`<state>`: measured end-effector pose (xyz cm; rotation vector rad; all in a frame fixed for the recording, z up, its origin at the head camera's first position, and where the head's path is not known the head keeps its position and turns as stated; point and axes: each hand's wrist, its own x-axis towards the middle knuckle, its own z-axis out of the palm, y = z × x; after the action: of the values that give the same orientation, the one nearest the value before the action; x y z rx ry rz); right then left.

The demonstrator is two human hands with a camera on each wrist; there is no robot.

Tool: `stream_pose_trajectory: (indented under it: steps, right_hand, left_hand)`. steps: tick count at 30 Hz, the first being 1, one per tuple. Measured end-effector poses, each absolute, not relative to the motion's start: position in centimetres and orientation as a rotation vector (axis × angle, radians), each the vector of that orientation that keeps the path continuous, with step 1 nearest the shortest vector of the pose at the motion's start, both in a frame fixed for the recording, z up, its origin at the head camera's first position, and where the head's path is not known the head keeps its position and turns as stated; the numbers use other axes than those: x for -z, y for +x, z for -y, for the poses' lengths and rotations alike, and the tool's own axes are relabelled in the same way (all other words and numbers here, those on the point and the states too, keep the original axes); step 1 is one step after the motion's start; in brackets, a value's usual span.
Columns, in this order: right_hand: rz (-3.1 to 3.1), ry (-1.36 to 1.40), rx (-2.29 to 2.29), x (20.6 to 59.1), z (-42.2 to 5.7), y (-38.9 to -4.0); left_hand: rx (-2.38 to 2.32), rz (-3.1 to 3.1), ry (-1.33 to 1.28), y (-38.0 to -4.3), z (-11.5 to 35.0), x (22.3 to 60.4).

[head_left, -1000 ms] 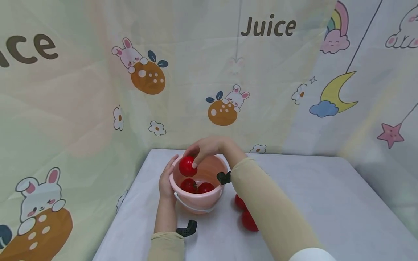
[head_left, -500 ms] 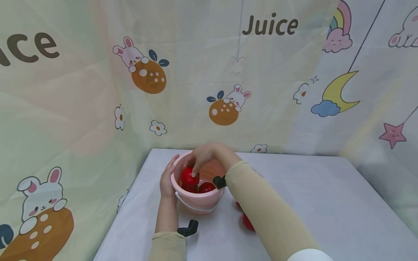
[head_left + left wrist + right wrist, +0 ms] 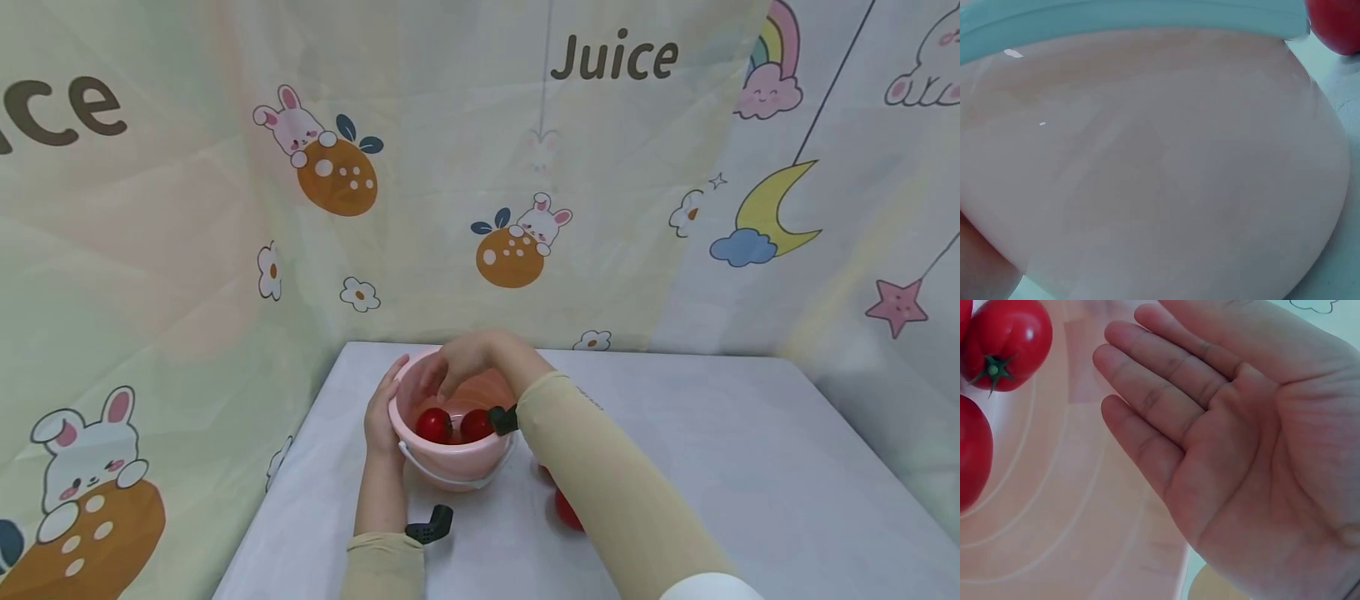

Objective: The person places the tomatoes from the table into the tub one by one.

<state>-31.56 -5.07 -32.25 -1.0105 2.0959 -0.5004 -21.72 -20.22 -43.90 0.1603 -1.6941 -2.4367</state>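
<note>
A pink bucket (image 3: 457, 460) with a white handle stands on the table near its back left. Flat along the bucket's left outer side rests my left hand (image 3: 381, 417), fingers straight up toward the rim. My right hand (image 3: 467, 362) reaches over the bucket's mouth, its fingers dipping inside. Nothing lies in its palm, and the fingers are straight in the right wrist view. Red tomatoes lie in the bucket: one (image 3: 434, 425) left of another (image 3: 476, 426). The right wrist view shows a tomato with a green stem (image 3: 1010, 344) beside the fingertips. Bucket wall (image 3: 1160, 162) fills the left wrist view.
Outside the bucket, to its right, a red tomato (image 3: 567, 510) is partly hidden behind my right sleeve (image 3: 615, 467). A bit of another red one (image 3: 545, 472) shows behind it. The white table (image 3: 735, 450) ends at a printed cloth backdrop (image 3: 420, 250).
My right hand has lowered a red tomato into the bucket and let it go; its fingers now hold nothing. The left hand has stayed on the bucket's side.
</note>
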Motion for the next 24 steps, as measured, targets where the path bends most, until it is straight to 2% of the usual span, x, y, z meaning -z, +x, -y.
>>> stream_pose_trajectory:
  steps: [14, 24]
  right_hand:
    - [-2.119, -1.066, 0.521, 30.9, 4.2, -31.2]
    - [-2.192, -1.091, 0.702, 30.2, 0.8, -31.7]
  left_hand:
    - [2.443, 1.695, 0.160, -21.7, 20.3, 43.9]
    - [2.422, 1.716, 0.207, -21.8, 20.3, 43.8]
